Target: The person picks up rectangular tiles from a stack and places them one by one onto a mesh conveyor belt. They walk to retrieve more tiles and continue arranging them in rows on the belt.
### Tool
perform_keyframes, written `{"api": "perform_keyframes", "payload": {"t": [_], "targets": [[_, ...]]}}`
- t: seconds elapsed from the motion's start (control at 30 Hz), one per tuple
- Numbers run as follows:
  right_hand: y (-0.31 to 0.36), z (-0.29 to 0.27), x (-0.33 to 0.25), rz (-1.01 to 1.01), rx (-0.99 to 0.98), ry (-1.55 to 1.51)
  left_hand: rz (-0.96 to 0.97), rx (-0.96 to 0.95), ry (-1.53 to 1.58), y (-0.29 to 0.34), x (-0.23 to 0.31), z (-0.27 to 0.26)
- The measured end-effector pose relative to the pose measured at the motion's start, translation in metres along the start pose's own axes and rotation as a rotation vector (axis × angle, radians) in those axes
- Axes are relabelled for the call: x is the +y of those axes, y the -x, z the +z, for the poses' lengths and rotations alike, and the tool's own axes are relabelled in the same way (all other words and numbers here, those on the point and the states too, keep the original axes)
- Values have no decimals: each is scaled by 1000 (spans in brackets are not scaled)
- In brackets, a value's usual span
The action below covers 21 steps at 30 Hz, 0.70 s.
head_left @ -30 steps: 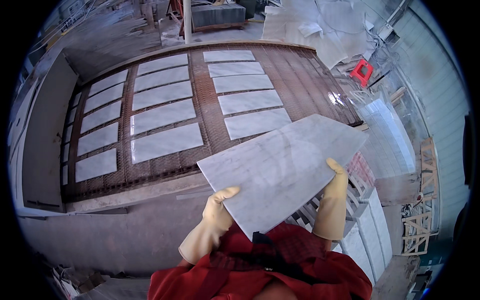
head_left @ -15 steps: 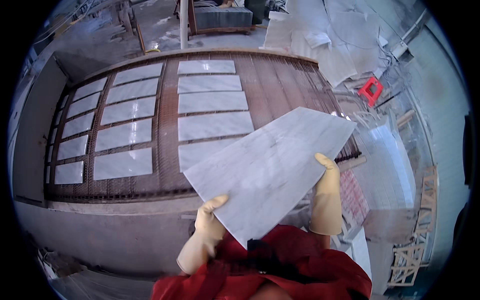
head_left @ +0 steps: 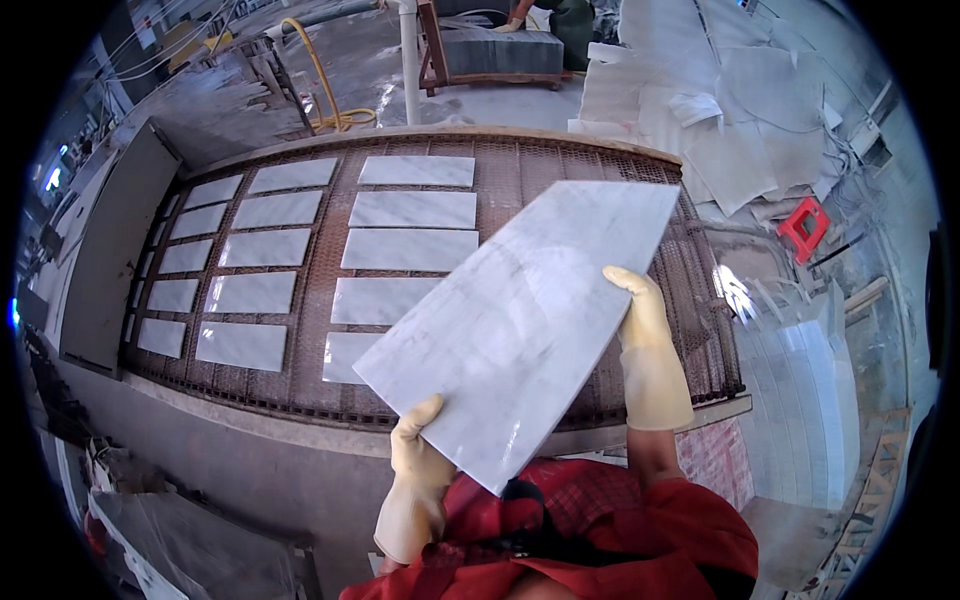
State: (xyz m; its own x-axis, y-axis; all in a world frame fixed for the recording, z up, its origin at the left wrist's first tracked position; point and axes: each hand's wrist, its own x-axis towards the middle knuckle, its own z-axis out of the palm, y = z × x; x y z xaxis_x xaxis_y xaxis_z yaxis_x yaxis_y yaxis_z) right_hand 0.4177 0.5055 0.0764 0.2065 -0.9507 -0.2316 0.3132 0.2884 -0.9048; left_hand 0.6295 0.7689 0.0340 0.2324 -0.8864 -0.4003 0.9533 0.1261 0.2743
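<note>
Nearest, on the near side of the conveyor bed (head_left: 510, 180), the person's red clothing (head_left: 590, 500); both hands gloved in cream rubber; left hand (head_left: 415, 445), just in front of the bed's near edge, pinches the near-left edge of a pale grey-veined stone slab (head_left: 520, 330), thumb on the upper face, remaining fingers hidden beneath, so their spread cannot be told; right hand (head_left: 640, 300), above the bed, pinches the slab's right edge likewise, thumb on top, other fingers out of sight. Slab's near corner hangs short of the bed, its far end over the bed's bare right-hand part; gap underneath cannot be gauged. Change: a second ago the far end pointed at the bed's right near corner; now it is turned more directly away from the person and covers more of the bed; judged meaning: slab better lined over the free stretch, though its slant does not match the laid pieces and it is not yet set down. On the bed, farther left, smaller pale slabs (head_left: 413, 210) lie in columns, the nearest partly covered by the held one; right of the bed, a red stool (head_left: 792, 222); beyond its far edge, a grey block (head_left: 505, 58) with a co-worker's hand (head_left: 514, 25) at its top.
</note>
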Motion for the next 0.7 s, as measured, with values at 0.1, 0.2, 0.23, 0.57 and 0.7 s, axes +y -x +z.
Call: {"api": "perform_keyframes", "payload": {"t": [0.1,0.2,0.23,0.57,0.7], "targets": [[-31,10,-16,60,-66,66,91,26,-27,-21,-13,11],[-68,16,-18,117,-105,82,153,72,-40,-45,-18,22],[-85,19,-18,135,-123,84,165,81,-35,-55,-18,28],[-154,0,11,295,-38,-25,246,177,-47,-100,-50,45],[-138,-27,27,359,-8,-110,199,246,-391,-94,-79,26]]}}
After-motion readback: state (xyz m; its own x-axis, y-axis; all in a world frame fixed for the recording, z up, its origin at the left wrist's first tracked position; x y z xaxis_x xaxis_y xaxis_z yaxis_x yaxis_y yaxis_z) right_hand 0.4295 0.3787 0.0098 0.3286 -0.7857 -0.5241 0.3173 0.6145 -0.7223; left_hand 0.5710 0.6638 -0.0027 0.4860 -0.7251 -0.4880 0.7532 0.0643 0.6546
